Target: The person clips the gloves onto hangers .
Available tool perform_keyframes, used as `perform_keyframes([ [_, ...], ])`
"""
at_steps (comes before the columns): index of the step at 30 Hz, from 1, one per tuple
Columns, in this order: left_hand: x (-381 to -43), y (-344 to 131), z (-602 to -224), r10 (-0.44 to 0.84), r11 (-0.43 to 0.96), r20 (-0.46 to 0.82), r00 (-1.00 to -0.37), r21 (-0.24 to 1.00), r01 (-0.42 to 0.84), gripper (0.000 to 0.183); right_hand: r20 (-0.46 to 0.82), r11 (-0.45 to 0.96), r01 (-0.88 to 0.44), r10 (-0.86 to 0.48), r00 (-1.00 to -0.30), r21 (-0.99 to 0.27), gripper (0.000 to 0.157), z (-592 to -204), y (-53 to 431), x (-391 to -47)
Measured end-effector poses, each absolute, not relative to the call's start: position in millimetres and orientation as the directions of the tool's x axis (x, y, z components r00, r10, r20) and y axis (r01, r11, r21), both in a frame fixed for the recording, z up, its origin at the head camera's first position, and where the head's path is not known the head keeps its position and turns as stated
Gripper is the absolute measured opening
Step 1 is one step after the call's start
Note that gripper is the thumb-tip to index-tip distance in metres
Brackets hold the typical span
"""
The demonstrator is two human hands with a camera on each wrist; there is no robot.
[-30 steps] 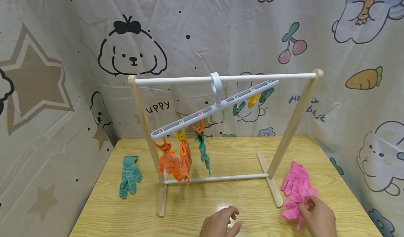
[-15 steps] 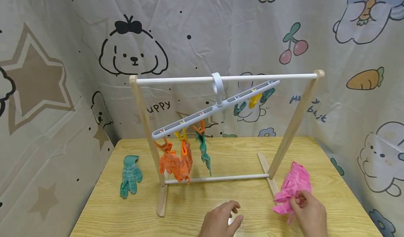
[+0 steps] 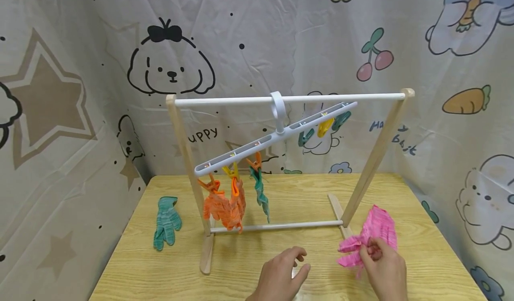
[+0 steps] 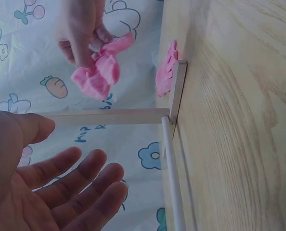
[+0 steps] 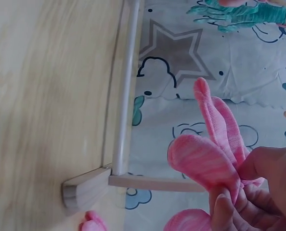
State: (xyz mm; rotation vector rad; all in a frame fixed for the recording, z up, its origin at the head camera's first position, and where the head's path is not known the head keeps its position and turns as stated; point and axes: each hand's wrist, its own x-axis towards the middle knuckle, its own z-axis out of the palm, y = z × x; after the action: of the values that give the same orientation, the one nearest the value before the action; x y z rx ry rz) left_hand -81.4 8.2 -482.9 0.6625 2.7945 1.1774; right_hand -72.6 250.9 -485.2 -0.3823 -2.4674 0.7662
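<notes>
The right hand [image 3: 383, 263] is pinching a pink glove [image 5: 201, 159] between bent fingers and thumb, its soft, rounded finger ends poking out toward the middle of the table [image 3: 160, 274]. This glove is hanging above the tabletop, near the right foot of the stand [image 3: 373, 162], while a second pink glove [image 4: 166, 72] is lying on the table beside that foot. The left hand [image 3: 283, 274] is hovering in front of the stand with thumb and loosely bent fingers spread apart, holding nothing.

A grey plastic hanger [image 3: 283, 134], a long slotted bar with a curved hook, is hanging at a slant from the stand's smooth white top rod [image 3: 225, 101]. On its lower half, an orange clip [image 3: 209, 185] and a yellow clip [image 3: 230, 171] are holding crumpled orange gloves [image 3: 222, 209], and another orange clip [image 3: 254, 162] is gripping a narrow, folded green glove [image 3: 261, 196]. Two green clips and one yellow clip [image 3: 325, 127] are dangling from the upper half. A streaky green knit glove [image 3: 166, 223] is lying flat on the wood-grained table, left of the pale wooden stand.
</notes>
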Motion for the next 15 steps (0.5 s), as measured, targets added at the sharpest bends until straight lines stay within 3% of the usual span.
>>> perform_keyframes([
  [9, -85.1, 11.9, -476.1, 0.383, 0.604, 0.260, -0.886, 0.655, 0.453, 0.025, 0.507, 0.795, -0.028, 0.360, -0.783, -0.606, 0.010, -476.2, 239.7, -77.8],
  [15, -87.7, 13.4, -473.0, 0.379, 0.602, 0.319, -0.869, 0.627, 0.494, 0.021, 0.514, 0.785, -0.070, 0.333, -0.791, -0.616, 0.010, -473.9, 233.1, -81.0],
])
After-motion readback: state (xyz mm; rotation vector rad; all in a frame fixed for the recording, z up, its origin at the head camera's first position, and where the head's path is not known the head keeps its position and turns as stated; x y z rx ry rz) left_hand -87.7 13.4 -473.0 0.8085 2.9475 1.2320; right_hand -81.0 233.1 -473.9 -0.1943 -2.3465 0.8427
